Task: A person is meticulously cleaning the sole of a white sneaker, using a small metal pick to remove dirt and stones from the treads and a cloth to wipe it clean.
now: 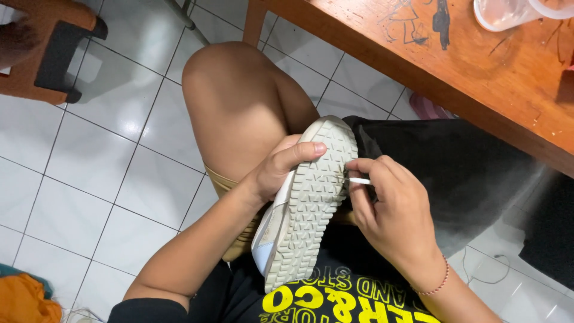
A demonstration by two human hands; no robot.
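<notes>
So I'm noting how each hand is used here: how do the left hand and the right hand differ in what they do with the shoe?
The left hand grips the shoe from the side, thumb lying flat across the sole; the right hand pinches a thin white stick against the sole's edge. The left wrist is bare, while the right wrist wears a red string bracelet. Both hands touch the same upturned shoe over the lap.
</notes>
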